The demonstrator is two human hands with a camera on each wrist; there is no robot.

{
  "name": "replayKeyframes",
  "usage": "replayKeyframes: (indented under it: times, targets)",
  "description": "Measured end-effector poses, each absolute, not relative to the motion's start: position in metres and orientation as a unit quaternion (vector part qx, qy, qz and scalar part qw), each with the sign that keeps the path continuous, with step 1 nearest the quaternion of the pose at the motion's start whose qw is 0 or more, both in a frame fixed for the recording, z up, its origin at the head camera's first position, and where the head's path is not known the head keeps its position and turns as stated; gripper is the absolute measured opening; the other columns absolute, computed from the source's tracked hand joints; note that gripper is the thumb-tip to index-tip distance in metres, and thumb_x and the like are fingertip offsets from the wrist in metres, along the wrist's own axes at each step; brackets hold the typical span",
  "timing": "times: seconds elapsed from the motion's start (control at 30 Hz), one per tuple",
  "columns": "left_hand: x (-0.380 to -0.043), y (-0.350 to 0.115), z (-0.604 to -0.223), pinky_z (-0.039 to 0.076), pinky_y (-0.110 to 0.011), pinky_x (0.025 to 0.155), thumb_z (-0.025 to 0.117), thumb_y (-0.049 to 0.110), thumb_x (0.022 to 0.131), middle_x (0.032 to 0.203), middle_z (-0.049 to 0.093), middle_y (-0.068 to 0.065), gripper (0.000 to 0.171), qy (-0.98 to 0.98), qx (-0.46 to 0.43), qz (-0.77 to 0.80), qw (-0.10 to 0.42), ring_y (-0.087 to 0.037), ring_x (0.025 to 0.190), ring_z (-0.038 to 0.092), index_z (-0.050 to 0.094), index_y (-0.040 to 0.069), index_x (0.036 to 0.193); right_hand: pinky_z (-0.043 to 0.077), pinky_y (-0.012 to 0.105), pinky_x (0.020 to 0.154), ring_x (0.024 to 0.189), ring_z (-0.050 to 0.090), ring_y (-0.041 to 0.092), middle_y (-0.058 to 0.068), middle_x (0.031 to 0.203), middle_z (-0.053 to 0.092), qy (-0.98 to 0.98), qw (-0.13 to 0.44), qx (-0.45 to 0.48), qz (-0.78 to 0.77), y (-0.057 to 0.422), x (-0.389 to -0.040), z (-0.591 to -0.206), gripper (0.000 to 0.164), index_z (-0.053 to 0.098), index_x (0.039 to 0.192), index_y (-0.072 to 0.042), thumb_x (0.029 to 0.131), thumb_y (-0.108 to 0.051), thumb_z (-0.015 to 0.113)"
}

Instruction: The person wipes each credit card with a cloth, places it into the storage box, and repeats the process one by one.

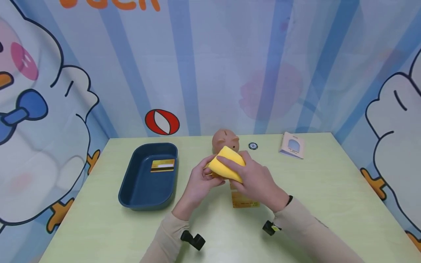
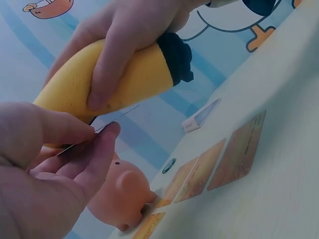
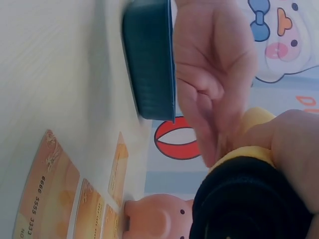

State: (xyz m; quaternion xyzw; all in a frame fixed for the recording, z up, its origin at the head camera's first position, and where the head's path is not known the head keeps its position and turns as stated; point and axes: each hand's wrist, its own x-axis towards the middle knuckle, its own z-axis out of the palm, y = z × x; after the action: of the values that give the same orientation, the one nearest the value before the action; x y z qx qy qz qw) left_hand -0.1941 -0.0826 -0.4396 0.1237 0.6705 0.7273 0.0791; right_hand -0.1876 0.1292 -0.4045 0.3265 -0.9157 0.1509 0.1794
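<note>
My right hand [image 1: 260, 179] grips a yellow, tapered thing [image 1: 227, 168] with a dark, round end; its exact kind does not show. Between the thumb and fingers of my left hand [image 1: 198, 182] is a thin gold card [image 1: 217, 176], seen nearly edge-on in the left wrist view. The yellow thing's narrow end lies right over the card and the left fingertips, hiding much of the card. Both hands are raised above the table in front of the pink piggy bank [image 1: 221, 139]. Below them several gold cards [image 2: 239, 154] lie flat on the table.
A dark blue tray [image 1: 129, 188] stands at the left, with a gold card [image 1: 162, 165] inside it. Behind the hands are a round chip [image 1: 253, 146] and, farther right, a small pale booklet [image 1: 292, 145]. A printed cloth [image 1: 217, 73] hangs behind the table.
</note>
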Motion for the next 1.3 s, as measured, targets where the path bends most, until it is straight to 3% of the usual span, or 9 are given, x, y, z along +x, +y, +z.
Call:
replayKeyframes:
  times: [0.4, 0.7, 0.9, 1.3]
  targets:
    - [-0.191, -0.081, -0.434, 0.062, -0.038, 0.093, 0.069, -0.011, 0.094, 0.147, 0.058, -0.019, 0.074, 0.674, 0.128, 0.726, 0.054, -0.034, 0.119, 0.069, 0.042, 0.010, 0.160, 0.059, 0.045, 0.054, 0.087, 0.066, 0.030, 0.026, 0.135, 0.055, -0.926, 0.148, 0.324, 0.123, 0.118, -0.190, -0.407, 0.074, 0.046, 0.159, -0.036, 0.093, -0.031, 0.079]
    - [-0.192, -0.078, -0.434, 0.060, -0.033, 0.094, 0.069, -0.011, 0.094, 0.144, 0.059, -0.017, 0.074, 0.679, 0.153, 0.717, 0.038, -0.029, 0.118, 0.067, 0.043, 0.009, 0.160, 0.058, 0.044, 0.053, 0.086, 0.062, 0.032, 0.025, 0.137, 0.054, -0.923, 0.163, 0.327, 0.123, 0.115, -0.189, -0.408, 0.081, 0.041, 0.162, -0.038, 0.091, -0.044, 0.081]
    - [-0.195, -0.076, -0.431, 0.060, -0.035, 0.096, 0.070, -0.011, 0.094, 0.145, 0.060, -0.016, 0.072, 0.685, 0.156, 0.711, 0.036, -0.030, 0.118, 0.067, 0.045, 0.010, 0.159, 0.055, 0.038, 0.051, 0.077, 0.057, 0.025, 0.022, 0.125, 0.056, -0.926, 0.158, 0.319, 0.128, 0.116, -0.191, -0.409, 0.081, 0.038, 0.163, -0.040, 0.094, -0.033, 0.078]
    - [-0.191, -0.078, -0.423, 0.060, -0.039, 0.096, 0.072, -0.011, 0.093, 0.144, 0.062, -0.019, 0.072, 0.672, 0.104, 0.732, 0.040, -0.034, 0.118, 0.070, 0.046, 0.007, 0.157, 0.052, 0.036, 0.048, 0.076, 0.057, 0.024, 0.024, 0.132, 0.054, -0.929, 0.148, 0.317, 0.118, 0.116, -0.190, -0.404, 0.080, 0.042, 0.161, -0.038, 0.091, -0.023, 0.078]
